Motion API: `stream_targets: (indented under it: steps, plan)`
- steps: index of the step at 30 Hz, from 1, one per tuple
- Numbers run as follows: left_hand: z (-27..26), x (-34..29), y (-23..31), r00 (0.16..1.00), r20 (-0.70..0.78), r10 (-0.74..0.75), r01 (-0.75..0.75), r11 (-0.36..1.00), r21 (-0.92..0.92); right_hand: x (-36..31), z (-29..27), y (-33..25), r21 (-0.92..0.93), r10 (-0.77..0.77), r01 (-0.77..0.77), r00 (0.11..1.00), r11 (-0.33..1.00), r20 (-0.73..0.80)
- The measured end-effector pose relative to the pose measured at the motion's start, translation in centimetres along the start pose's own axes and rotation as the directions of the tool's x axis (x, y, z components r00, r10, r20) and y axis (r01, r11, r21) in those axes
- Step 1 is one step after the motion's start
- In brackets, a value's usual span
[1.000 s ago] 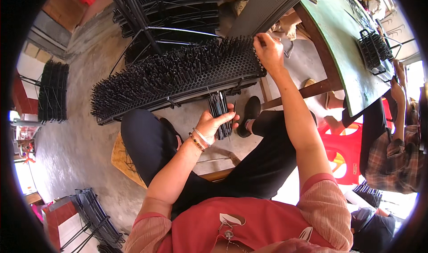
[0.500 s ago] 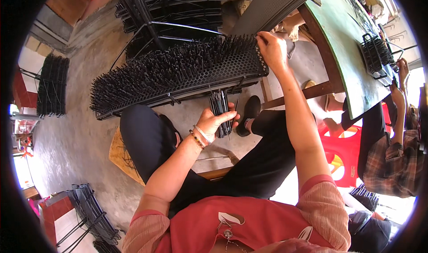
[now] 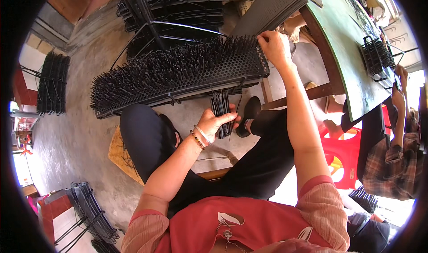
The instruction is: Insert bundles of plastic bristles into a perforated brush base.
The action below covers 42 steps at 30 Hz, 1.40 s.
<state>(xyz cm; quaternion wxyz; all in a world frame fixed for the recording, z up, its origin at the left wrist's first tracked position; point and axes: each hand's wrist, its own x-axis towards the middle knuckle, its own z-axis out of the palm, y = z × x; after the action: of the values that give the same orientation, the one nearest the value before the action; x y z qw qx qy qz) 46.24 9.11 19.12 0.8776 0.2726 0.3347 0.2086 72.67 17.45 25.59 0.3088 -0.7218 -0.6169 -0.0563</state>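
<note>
A long black perforated rack lies across in front of my knees, its far and left parts crowded with thin upright black sticks. Bare holes show along its near right strip. My left hand is closed round a bundle of similar thin black sticks, held nearly upright between my knees, just below the rack's near edge. At the rack's far right corner, my right hand has its fingertips pinched together at the last sticks. What they pinch is too small and dark to make out.
Behind the rack stands a black metal frame with more loaded racks. Grey perforated panels lean by a green-topped table. On the right, a co-worker's hands work at a small black rack, near a red stool.
My right hand stays at the rack's right corner, its wrist and fingers shifted slightly. My left hand and its bundle hardly differ. The co-worker's hands have moved a little.
</note>
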Motion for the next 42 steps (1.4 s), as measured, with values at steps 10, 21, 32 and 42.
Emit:
stream_targets:
  steps: [10,21,32,42]
  plan:
    - [-0.1,-0.1,0.3,1.0,0.002,-0.006,0.006,1.0,0.004,0.5,0.1,0.8,0.044,0.122,-0.122,0.993,0.992,0.0]
    - [0.0,-0.4,0.4,1.0,0.002,-0.013,0.013,1.0,0.0,-0.2,-0.1,0.2,0.04,0.129,-0.129,0.992,0.991,0.003]
    - [0.6,-0.2,1.6,0.974,0.037,0.225,-0.222,0.972,-0.073,-6.3,-2.7,-7.3,0.552,-0.317,-0.308,0.566,0.775,0.761]
    - [0.5,-0.5,0.4,0.996,0.077,0.043,-0.043,0.999,0.007,-2.8,-3.1,-1.3,0.587,0.223,-0.268,0.963,0.764,0.15]
